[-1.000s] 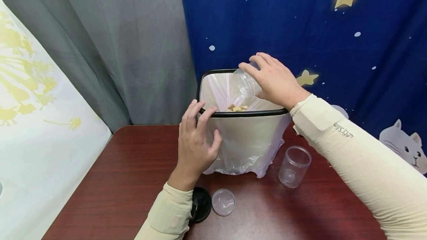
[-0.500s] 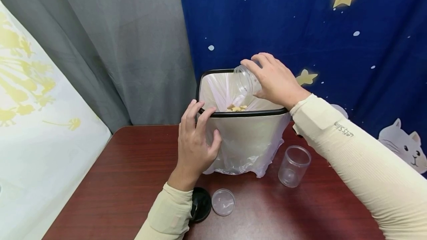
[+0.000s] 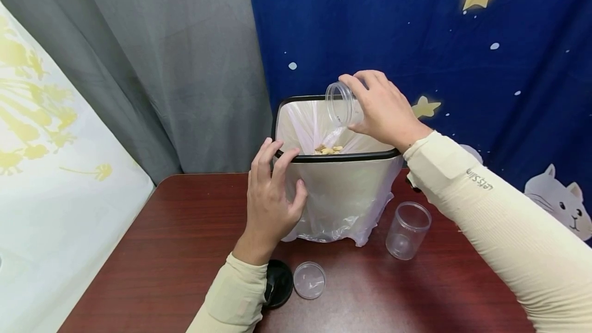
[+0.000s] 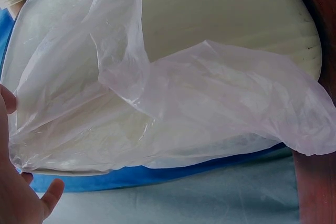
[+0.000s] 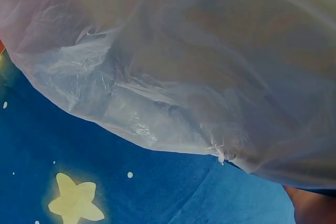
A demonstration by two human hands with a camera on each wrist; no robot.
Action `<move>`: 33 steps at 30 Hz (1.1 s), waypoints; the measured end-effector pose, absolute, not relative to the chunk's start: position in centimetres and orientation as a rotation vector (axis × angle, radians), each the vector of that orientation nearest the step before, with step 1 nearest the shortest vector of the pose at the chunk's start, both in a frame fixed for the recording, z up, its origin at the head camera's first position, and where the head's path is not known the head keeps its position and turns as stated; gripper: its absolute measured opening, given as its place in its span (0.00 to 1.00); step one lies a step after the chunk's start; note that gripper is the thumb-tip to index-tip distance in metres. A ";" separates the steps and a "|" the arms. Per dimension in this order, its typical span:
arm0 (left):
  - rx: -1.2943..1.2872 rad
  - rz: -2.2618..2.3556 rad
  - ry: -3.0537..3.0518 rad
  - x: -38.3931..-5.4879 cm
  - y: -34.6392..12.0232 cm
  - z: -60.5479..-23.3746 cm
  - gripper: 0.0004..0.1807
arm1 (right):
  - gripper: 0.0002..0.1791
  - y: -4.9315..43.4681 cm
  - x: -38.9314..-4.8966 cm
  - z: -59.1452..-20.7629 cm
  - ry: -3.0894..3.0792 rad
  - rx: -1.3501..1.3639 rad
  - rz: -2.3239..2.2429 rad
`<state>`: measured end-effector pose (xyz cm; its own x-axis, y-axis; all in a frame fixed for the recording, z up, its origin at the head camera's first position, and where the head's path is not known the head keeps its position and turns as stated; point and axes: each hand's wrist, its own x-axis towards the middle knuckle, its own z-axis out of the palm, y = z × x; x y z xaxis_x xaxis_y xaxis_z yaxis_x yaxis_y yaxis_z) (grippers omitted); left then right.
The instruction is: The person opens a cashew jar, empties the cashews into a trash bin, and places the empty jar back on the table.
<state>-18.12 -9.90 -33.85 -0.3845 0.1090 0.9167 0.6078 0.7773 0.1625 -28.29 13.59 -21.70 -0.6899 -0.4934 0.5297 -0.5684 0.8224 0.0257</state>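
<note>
A clear plastic jar [image 3: 343,106] lies sideways over the trash bin [image 3: 344,184], its mouth facing left. My right hand [image 3: 384,109] grips it round the body; in the right wrist view only a bit of skin [image 5: 315,205] shows at the lower right corner. My left hand [image 3: 273,194] touches the bin's front left corner with spread, slightly bent fingers. In the left wrist view part of that hand [image 4: 21,192] shows against the bag. A thin translucent bin bag [image 4: 173,93] lines the bin and hangs over its outside. Pale nut-like pieces [image 3: 328,150] lie inside.
A second clear jar [image 3: 408,231] stands upright on the dark red table [image 3: 185,251], right of the bin. A black lid [image 3: 279,284], partly behind the left sleeve, lies beside a clear lid [image 3: 310,280]. Grey and blue curtains [image 3: 398,24] hang behind.
My right hand has tipped the jar back from mouth-down towards level and raised it slightly. The left hand, the bin and the nut-like pieces stay as they were.
</note>
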 end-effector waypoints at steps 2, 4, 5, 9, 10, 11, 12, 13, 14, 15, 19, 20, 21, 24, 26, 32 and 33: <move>-0.543 -0.593 -1.915 -18.1 -9.9 -33.9 0.28 | 0.52 13.6 -28.3 -21.7 -2.481 0.772 0.211; -0.541 -0.592 -1.917 -18.1 -9.9 -33.9 0.28 | 0.52 13.7 -28.2 -21.7 -2.491 0.757 0.229; -0.540 -0.591 -1.919 -18.1 -9.8 -33.9 0.28 | 0.53 13.7 -28.2 -21.7 -2.497 0.750 0.238; -0.537 -0.589 -1.927 -18.0 -9.9 -33.9 0.27 | 0.54 13.8 -28.2 -21.7 -2.511 0.724 0.280; -0.536 -0.588 -1.929 -17.9 -9.9 -33.8 0.27 | 0.54 13.8 -28.2 -21.7 -2.513 0.720 0.293; -0.535 -0.587 -1.930 -17.9 -9.9 -33.8 0.27 | 0.54 13.7 -28.2 -21.7 -2.512 0.717 0.304; -0.534 -0.586 -1.929 -17.9 -9.9 -33.8 0.27 | 0.54 13.7 -28.2 -21.7 -2.512 0.712 0.315; -0.533 -0.585 -1.927 -17.9 -9.9 -33.9 0.28 | 0.54 13.7 -28.2 -21.7 -2.508 0.709 0.324; -0.533 -0.583 -1.926 -18.0 -10.0 -33.9 0.28 | 0.54 13.7 -28.2 -21.7 -2.507 0.702 0.334; -0.533 -0.582 -1.925 -17.9 -10.0 -33.9 0.28 | 0.54 13.7 -28.2 -21.7 -2.509 0.695 0.346; -0.536 -0.579 -1.921 -17.9 -10.1 -33.9 0.28 | 0.55 13.9 -28.1 -21.7 -2.524 0.649 0.407; -0.538 -0.580 -1.921 -17.9 -10.1 -33.9 0.28 | 0.55 13.9 -28.1 -21.7 -2.528 0.636 0.427; -0.540 -0.581 -1.919 -17.9 -10.0 -33.9 0.28 | 0.55 14.0 -28.1 -21.7 -2.530 0.623 0.450; -0.542 -0.587 -1.914 -18.1 -9.9 -33.8 0.28 | 0.55 14.3 -28.1 -21.6 -2.524 0.582 0.538; -0.543 -0.592 -1.909 -18.1 -9.9 -33.8 0.28 | 0.55 14.5 -28.1 -21.6 -2.517 0.554 0.600; -0.543 -0.595 -1.914 -18.2 -9.8 -33.8 0.28 | 0.55 15.0 -27.7 -21.4 -2.476 0.523 0.687; -0.543 -0.593 -1.916 -18.2 -9.8 -33.8 0.28 | 0.55 15.1 -27.6 -21.3 -2.462 0.529 0.689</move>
